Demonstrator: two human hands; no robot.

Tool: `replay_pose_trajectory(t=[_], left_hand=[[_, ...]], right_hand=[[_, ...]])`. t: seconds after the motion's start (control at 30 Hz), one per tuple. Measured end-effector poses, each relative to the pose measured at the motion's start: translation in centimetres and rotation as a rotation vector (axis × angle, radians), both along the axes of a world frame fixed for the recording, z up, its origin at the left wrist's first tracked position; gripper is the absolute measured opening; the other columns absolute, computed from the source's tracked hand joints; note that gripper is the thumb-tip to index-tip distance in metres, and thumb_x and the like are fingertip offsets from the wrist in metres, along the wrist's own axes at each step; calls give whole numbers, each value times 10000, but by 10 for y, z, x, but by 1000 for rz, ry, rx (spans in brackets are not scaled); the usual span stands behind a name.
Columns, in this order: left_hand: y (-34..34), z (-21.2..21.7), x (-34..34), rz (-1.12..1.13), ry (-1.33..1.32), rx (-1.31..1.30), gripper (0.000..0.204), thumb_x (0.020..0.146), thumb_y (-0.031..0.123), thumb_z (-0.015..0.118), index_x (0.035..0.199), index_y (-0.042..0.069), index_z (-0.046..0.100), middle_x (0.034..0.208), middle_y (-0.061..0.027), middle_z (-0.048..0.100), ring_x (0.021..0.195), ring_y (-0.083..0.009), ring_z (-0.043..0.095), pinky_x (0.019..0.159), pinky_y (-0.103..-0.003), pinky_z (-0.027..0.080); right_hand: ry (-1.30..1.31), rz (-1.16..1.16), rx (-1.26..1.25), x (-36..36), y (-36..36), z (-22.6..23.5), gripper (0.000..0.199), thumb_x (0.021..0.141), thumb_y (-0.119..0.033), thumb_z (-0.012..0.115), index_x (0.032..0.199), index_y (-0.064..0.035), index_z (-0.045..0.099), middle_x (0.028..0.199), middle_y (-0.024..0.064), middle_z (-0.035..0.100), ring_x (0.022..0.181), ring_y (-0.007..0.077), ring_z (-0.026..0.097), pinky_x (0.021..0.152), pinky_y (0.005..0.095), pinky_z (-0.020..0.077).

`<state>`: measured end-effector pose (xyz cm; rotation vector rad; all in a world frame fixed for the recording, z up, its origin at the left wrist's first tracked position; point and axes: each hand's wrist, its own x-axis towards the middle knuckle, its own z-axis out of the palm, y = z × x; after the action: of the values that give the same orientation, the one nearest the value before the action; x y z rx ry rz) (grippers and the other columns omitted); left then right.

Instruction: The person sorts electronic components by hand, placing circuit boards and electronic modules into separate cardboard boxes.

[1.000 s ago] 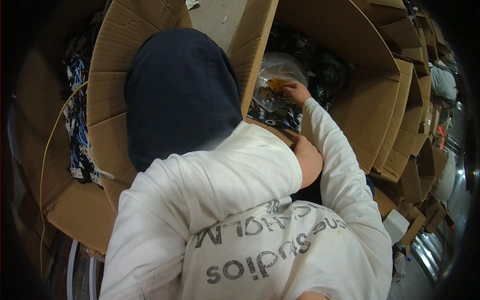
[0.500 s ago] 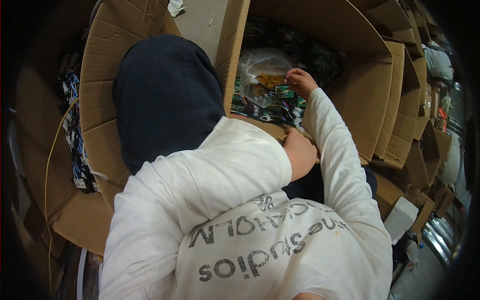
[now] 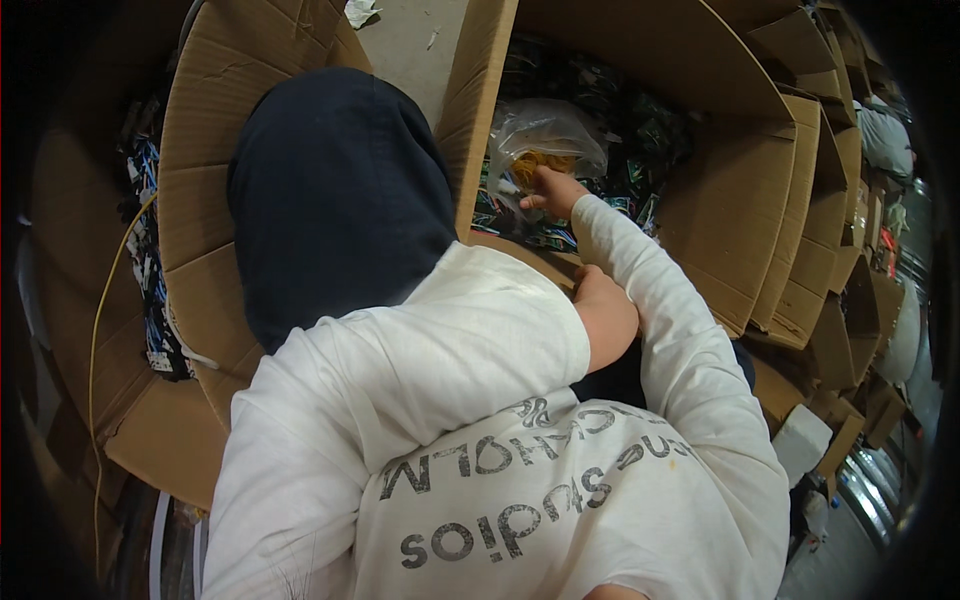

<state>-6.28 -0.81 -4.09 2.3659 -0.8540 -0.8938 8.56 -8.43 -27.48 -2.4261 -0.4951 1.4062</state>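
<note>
My right hand (image 3: 555, 194) reaches into a cardboard box (image 3: 478, 110), at the mouth of a clear plastic bag (image 3: 520, 122). Its thumb stands apart from the fingers, whose tips are by a heap of yellow bands (image 3: 543, 162), probably rubber bands, in the bag. Nothing shows in its grasp. Green circuit boards with coloured wires (image 3: 555, 235) lie under and around the bag. My left hand (image 3: 606, 312) is bent close to the near edge of this box, below the right forearm. Its thumb shows, but the other fingers are hidden, so what it holds is unclear.
Another carton (image 3: 205, 150) stands at the left, with bundled wires (image 3: 150, 260) beyond its wall and a yellow cord (image 3: 97, 350). My dark-clad knee (image 3: 340, 190) rises between the boxes. Folded cartons (image 3: 815, 200) crowd the right, near a white block (image 3: 800, 443).
My right hand has moved left and down from over the circuit boards to the bag of yellow bands. Its fingers, bunched before, are apart. The left hand has barely shifted.
</note>
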Motion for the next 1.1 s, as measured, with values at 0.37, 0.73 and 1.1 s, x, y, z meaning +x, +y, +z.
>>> replay_pose_trajectory(t=[0.37,0.73,1.1], left_hand=[[-1,3,2,39,12,-46,351,879,241,700,1189,76,693,1143,-128,725,1052,-306,699,920,-458,467],[-5,3,8,40,10,-39,389,864,231,708,1208,53,671,1158,-149,714,1084,-316,682,911,-463,468],[1,-3,10,65,43,-8,370,871,235,692,1193,55,673,1119,-137,719,1059,-303,681,877,-449,470]], right_hand=[[448,130,5,-5,-19,8,755,956,-496,697,1511,-147,323,1313,234,627,767,259,737,753,396,565],[523,-202,-199,88,-110,25,887,863,-681,705,1537,-160,456,918,89,706,824,168,635,789,353,500],[-304,-368,-349,109,-174,-36,969,765,-772,726,1288,32,592,1097,228,704,977,332,689,870,415,534]])
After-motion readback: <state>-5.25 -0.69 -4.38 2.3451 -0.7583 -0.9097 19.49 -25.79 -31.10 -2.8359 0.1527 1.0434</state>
